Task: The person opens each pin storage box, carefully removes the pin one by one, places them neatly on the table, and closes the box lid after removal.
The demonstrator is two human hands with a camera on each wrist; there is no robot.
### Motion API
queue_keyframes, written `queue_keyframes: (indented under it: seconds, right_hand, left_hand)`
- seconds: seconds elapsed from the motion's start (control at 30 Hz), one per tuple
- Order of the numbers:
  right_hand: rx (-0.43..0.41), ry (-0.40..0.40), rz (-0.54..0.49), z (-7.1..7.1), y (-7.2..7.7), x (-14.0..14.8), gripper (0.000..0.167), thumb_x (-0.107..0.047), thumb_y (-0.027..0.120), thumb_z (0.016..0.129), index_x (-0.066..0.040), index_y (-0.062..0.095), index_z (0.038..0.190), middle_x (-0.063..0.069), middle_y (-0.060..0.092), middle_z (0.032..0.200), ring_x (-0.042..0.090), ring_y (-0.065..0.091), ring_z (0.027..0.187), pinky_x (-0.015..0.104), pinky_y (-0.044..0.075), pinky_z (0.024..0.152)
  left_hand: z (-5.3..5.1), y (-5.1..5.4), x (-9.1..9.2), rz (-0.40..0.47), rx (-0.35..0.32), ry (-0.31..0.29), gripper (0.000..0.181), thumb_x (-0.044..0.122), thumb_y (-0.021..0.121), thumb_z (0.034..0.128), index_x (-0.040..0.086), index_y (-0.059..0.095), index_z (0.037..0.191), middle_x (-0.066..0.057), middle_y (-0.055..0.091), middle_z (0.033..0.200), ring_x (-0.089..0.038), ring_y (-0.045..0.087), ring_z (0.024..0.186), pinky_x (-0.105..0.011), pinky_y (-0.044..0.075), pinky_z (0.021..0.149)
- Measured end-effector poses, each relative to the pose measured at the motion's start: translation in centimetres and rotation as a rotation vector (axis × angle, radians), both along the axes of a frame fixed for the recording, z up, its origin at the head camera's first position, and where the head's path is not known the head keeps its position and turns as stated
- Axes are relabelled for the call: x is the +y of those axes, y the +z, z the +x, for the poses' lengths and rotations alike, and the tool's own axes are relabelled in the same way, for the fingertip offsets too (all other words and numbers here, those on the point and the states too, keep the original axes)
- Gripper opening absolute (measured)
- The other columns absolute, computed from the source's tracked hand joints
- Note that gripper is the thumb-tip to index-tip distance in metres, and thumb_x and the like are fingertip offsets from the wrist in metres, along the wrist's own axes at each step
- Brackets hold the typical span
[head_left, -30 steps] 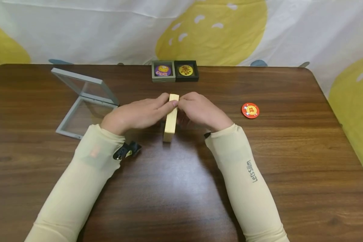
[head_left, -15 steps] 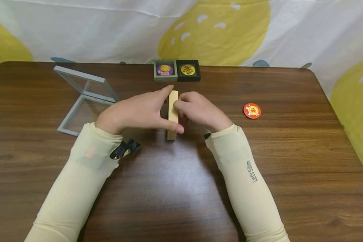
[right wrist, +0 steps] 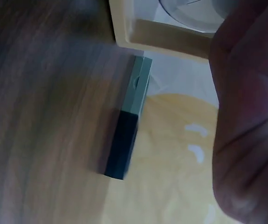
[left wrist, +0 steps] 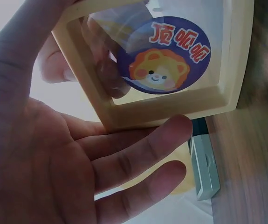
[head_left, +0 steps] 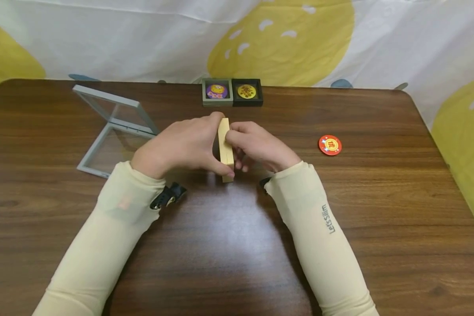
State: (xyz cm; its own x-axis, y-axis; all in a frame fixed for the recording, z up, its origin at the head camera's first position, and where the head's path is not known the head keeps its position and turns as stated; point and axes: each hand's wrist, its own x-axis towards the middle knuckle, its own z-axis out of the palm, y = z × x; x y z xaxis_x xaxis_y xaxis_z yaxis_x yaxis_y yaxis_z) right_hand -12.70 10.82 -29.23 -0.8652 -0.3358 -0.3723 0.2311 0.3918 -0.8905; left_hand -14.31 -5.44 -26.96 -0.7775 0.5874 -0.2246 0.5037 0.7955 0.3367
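Upright between both hands, the pale yellow frame [head_left: 225, 142] runs its top edge away from the person over the bench [head_left: 205, 250], the left hand [head_left: 177, 147] gripping it across both ends, the right hand's [head_left: 262, 147] fingers pinching its right side, neither nearer.

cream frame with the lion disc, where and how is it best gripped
Probably grip the cream frame by its near and far borders, coming from above: it is upright, one narrow edge facing up, and those borders leave its see-through middle, with the lion disc, untouched.
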Motion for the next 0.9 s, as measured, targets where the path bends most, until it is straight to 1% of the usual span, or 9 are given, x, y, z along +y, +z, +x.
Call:
queue_keyframes:
  seconds: [0.17,0.3,0.43,0.5,0.67,0.9]
  right_hand:
    - [-0.040,-0.022,-0.045,-0.22,-0.42,0.16,0.011,-0.013,0.042,0.086,-0.009,0.049,0.080,0.001,0.050,0.058,0.013,0.049,0.048,0.025,0.042,0.044]
    - [-0.031,-0.057,-0.074,-0.34,-0.82,-0.38,0.012,-0.012,0.043,0.086,-0.009,0.051,0.078,-0.001,0.049,0.056,0.012,0.049,0.048,0.024,0.042,0.045]
    - [-0.011,-0.097,-0.059,-0.35,-0.93,-0.71,0.013,-0.013,0.044,0.085,-0.009,0.053,0.077,-0.001,0.049,0.055,0.011,0.048,0.048,0.024,0.043,0.045]
    - [-0.018,-0.108,-0.056,-0.35,-0.90,-0.71,0.013,-0.014,0.044,0.085,-0.009,0.053,0.077,-0.002,0.050,0.055,0.011,0.049,0.049,0.024,0.043,0.046]
    - [-0.045,-0.095,-0.070,-0.29,-0.76,-0.47,0.013,-0.015,0.042,0.083,-0.009,0.052,0.078,-0.002,0.049,0.054,0.012,0.048,0.049,0.025,0.044,0.046]
    - [-0.052,-0.057,-0.065,-0.39,-0.54,-0.14,0.014,-0.015,0.042,0.083,-0.008,0.053,0.078,0.000,0.051,0.056,0.012,0.051,0.050,0.025,0.047,0.046]
  left_hand:
    - [0.07,-0.03,0.10,-0.008,0.006,-0.009,0.083,0.060,0.080,0.0573,0.012,0.042,0.114,-0.001,0.059,0.095,-0.022,0.060,0.081,-0.039,0.049,0.074]
    - [0.15,-0.08,-0.07,-0.032,0.016,-0.009,0.082,0.061,0.079,0.0574,0.012,0.043,0.112,-0.001,0.059,0.093,-0.022,0.059,0.079,-0.039,0.049,0.072]
    - [0.11,-0.07,-0.10,-0.032,0.023,-0.015,0.080,0.061,0.078,0.0581,0.012,0.043,0.111,-0.001,0.059,0.093,-0.022,0.059,0.079,-0.039,0.049,0.072]
    - [0.13,-0.02,-0.03,-0.027,0.015,-0.017,0.081,0.060,0.079,0.0586,0.012,0.043,0.112,-0.001,0.059,0.094,-0.022,0.059,0.080,-0.039,0.049,0.072]
    - [0.17,0.05,0.15,-0.017,-0.013,-0.019,0.082,0.059,0.079,0.0600,0.012,0.042,0.116,-0.002,0.059,0.098,-0.021,0.059,0.083,-0.039,0.049,0.074]
    - [0.13,0.19,0.10,-0.008,-0.022,-0.025,0.083,0.058,0.079,0.0599,0.012,0.041,0.118,-0.001,0.059,0.097,-0.021,0.059,0.083,-0.038,0.049,0.074]
